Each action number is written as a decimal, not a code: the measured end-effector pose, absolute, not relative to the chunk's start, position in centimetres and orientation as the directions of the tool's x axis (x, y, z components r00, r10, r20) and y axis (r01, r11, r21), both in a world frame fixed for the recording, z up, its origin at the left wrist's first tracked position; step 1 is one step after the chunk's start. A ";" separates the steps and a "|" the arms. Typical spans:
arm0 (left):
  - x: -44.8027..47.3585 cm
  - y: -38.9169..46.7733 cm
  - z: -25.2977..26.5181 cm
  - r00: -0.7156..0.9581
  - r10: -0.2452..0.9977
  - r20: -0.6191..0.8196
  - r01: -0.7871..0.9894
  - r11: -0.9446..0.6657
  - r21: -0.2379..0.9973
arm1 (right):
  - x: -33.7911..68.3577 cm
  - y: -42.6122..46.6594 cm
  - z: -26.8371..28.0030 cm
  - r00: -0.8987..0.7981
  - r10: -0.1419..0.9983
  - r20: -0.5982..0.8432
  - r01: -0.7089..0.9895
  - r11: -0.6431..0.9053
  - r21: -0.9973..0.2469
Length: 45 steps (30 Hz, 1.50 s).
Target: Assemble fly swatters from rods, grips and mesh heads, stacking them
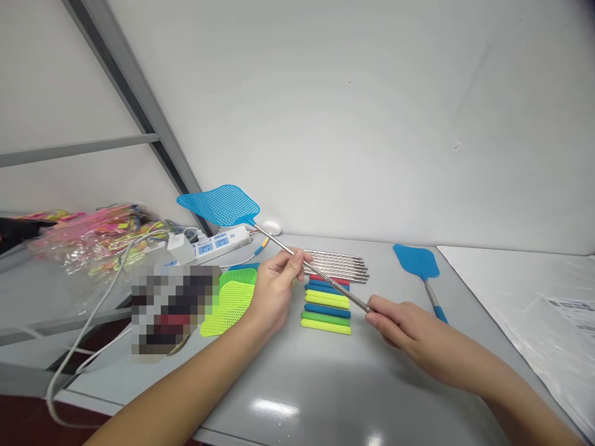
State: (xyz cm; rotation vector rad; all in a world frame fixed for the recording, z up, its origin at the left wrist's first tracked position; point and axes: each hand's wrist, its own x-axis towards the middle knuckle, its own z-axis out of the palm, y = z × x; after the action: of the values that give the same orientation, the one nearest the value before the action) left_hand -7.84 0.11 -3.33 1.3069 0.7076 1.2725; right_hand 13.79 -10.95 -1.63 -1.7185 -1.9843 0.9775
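A blue fly swatter (220,205) with a thin metal rod is held up at a slant over the table. My left hand (277,284) pinches its rod near the middle. At the rod's lower end, my right hand (402,325) is closed around the metal. Below the rod lies a row of coloured handle grips (326,313) in red, blue, green and yellow. Behind them is a bundle of metal rods (341,265), partly hidden by my left hand. Green and yellow swatter heads (227,310) lie beside my left wrist.
Another blue fly swatter (416,260) with a blue grip lies at the right. White plastic sheeting (525,303) covers the table's right side. A power strip (223,244) with cables stands at the back left, near plastic-wrapped bundles (102,238) and a grey metal frame (134,93).
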 end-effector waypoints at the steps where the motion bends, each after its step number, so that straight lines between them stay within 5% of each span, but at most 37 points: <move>1: -7.9 0.1 -3.3 0.246 0.932 0.267 -0.269 -0.199 0.942 | 14.2 -11.1 -1.5 -0.206 0.957 -0.202 0.752 0.023 -0.659; 5: -7.9 -0.3 -3.3 0.327 0.910 0.256 -0.251 -0.177 0.952 | 15.4 -12.0 -1.1 -0.142 0.969 -0.204 0.809 -0.005 -0.588; 11: -7.4 -1.2 -4.0 0.481 0.847 0.226 -0.200 -0.145 0.969 | 14.0 -12.4 -0.7 0.012 0.999 0.042 0.876 0.010 -0.482; 24: -7.2 -3.0 -5.1 0.711 0.667 0.224 -0.059 -0.261 0.963 | 10.9 -11.5 -2.5 -0.255 0.847 0.466 0.942 0.327 -0.080; 38: -7.2 -2.9 -5.4 0.712 0.686 0.150 -0.142 -0.069 0.987 | 14.6 -14.8 -4.9 -0.228 0.841 0.491 0.971 0.230 0.058; 45: -8.1 -0.7 -4.1 0.583 0.772 0.251 -0.287 -0.094 0.953 | 20.2 -17.3 -5.1 -0.219 0.856 0.468 0.974 0.160 0.163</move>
State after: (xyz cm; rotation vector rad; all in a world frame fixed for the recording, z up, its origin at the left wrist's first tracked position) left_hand -8.08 -0.72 -4.09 1.3996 0.4501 0.9373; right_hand 20.19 -17.30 -5.10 -1.7687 -2.1718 -0.6321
